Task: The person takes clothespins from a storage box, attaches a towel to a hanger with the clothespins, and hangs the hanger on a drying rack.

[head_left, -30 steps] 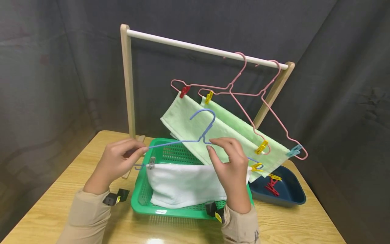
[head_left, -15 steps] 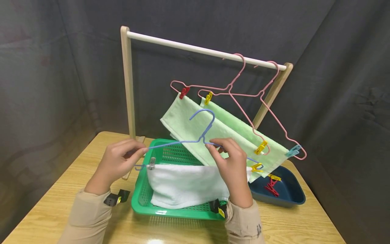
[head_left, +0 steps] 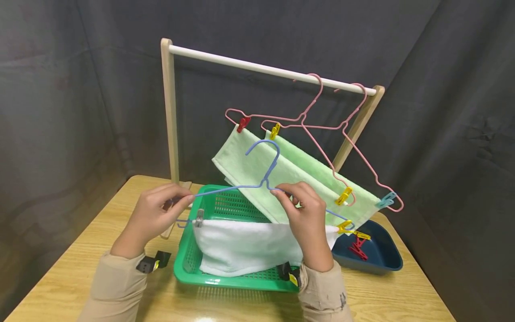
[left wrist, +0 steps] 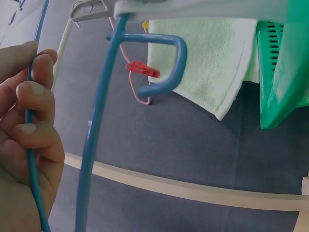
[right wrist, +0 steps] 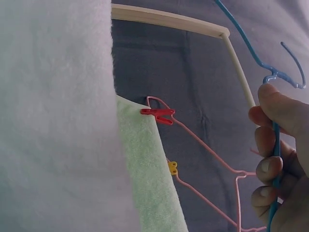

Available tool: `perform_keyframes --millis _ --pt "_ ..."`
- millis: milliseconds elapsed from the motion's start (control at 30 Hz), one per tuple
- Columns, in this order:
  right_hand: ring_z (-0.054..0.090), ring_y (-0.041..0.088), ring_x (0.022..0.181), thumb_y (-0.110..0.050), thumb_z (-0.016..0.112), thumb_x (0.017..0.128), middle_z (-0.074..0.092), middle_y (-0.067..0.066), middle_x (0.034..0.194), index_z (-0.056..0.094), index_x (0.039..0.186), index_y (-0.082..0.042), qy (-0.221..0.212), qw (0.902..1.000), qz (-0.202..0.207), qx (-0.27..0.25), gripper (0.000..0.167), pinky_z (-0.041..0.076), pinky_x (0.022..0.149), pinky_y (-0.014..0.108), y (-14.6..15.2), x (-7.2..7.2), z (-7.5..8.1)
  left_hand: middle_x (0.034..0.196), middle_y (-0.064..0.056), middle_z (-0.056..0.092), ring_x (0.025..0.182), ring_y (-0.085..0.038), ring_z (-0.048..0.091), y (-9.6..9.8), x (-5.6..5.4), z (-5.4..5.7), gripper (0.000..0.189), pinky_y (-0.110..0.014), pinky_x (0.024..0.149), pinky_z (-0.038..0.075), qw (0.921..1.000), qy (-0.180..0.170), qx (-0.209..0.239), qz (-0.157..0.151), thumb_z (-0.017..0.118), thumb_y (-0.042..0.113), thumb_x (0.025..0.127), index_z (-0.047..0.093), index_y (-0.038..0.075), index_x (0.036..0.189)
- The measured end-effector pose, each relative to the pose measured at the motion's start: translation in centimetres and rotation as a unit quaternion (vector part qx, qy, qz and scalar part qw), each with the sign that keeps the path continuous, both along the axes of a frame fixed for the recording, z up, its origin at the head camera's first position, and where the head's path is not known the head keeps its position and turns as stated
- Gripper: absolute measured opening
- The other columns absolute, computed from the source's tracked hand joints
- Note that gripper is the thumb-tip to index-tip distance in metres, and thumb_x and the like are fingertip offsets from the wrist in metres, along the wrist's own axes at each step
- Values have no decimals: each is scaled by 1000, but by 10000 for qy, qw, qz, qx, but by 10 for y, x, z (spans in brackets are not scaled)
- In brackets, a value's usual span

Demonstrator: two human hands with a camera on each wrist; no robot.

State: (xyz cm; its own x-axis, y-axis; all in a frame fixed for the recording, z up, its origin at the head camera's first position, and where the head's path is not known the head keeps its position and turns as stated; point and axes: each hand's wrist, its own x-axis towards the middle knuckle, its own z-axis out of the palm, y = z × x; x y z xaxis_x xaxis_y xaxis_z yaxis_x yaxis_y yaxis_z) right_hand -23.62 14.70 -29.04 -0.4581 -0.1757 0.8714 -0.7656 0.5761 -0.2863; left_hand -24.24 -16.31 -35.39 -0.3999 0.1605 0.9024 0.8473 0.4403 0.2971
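My left hand (head_left: 158,214) grips the left arm of a blue hanger (head_left: 268,172), the wire running under its curled fingers in the left wrist view. On the other side of the hook, my right hand (head_left: 303,219) pinches the right arm close to the neck. A white towel (head_left: 245,246) hangs from the hanger, a grey clothespin (head_left: 199,218) at its left corner and a yellow clothespin (head_left: 345,226) at its right. The towel is over a green basket (head_left: 183,268), and the right hand hides part of its top edge.
Behind, a rack with a white rod (head_left: 241,65) carries two pink hangers (head_left: 303,117) with light green towels (head_left: 253,165) pinned on. A dark blue tub (head_left: 382,264) at the right holds red clothespins (head_left: 358,248) and a yellow one. A wooden table (head_left: 52,286) lies beneath.
The right hand's fingers have closed round the hanger's right arm. The hanger's hook has shifted slightly left and up, and its right end has moved right with the yellow clothespin.
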Motion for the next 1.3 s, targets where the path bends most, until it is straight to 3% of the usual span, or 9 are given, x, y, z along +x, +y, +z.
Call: perform_keyframes --millis 67,200,400,533,600,667,833,1100,1300 --pt "43 13 65 -3 82 82 61 0 74 78 88 -9 71 10000 15 64 9 32 57 21 0 0 2 75 6 64 62 -3 46 0 0 0 14 -19 53 36 10000 -54 -7 37 77 -3 83 74 9 89" --pt "42 12 64 -2 82 82 61 -1 73 78 88 -9 197 9997 35 169 10 34 55 20 1 -1 4 77 5 66 63 -4 47 -1 0 0 3 -20 54 37 9998 -79 -26 159 74 10 93 74 9 90" --pt "42 12 64 -3 82 83 61 0 72 78 88 -8 117 9996 -10 242 8 34 56 20 3 -2 10 87 -1 74 67 -9 57 -5 -2 -3 43 -17 63 43 9982 -3 7 607 57 44 103 77 6 96" --pt "41 12 62 -3 82 83 63 1 73 78 88 -8 146 9996 -107 223 8 33 56 21 5 -3 15 86 -2 74 75 -10 61 -11 -6 -7 20 -15 70 45 9965 -181 157 800 68 23 99 76 4 97" --pt "40 12 62 -3 82 83 64 2 73 78 88 -7 204 9994 -157 243 7 31 56 22 6 -4 18 87 -3 73 80 -9 60 -13 -8 -9 9 -13 72 45 9954 -411 270 827 74 7 91 75 3 99" --pt "38 11 61 -4 82 84 64 2 74 78 88 -7 246 9992 -198 260 6 30 56 22 7 -4 21 91 -5 73 86 -10 61 -14 -10 -10 18 -13 74 45 9932 -694 369 856 75 -2 85 74 2 103" --pt "38 12 61 -6 81 85 63 3 73 78 88 -5 279 9986 -347 285 4 29 56 22 9 -4 28 104 -12 68 99 -22 59 -15 -14 -13 33 -25 82 44 9841 -1510 449 820 71 1 92 63 1 123" --pt "42 13 61 -7 81 86 66 7 74 78 88 -1 390 9972 -604 215 6 30 57 20 11 -6 40 132 -24 52 125 -40 47 -8 -21 -18 69 -52 94 44 9562 -2806 733 403 63 10 100 21 -3 153" --pt "42 14 61 -10 80 88 65 8 73 78 86 -2 430 9959 -785 148 9 30 58 21 12 -10 50 143 -30 42 133 -47 42 -7 -21 -17 86 -62 101 43 9333 -3493 817 177 57 14 103 -7 -2 158"
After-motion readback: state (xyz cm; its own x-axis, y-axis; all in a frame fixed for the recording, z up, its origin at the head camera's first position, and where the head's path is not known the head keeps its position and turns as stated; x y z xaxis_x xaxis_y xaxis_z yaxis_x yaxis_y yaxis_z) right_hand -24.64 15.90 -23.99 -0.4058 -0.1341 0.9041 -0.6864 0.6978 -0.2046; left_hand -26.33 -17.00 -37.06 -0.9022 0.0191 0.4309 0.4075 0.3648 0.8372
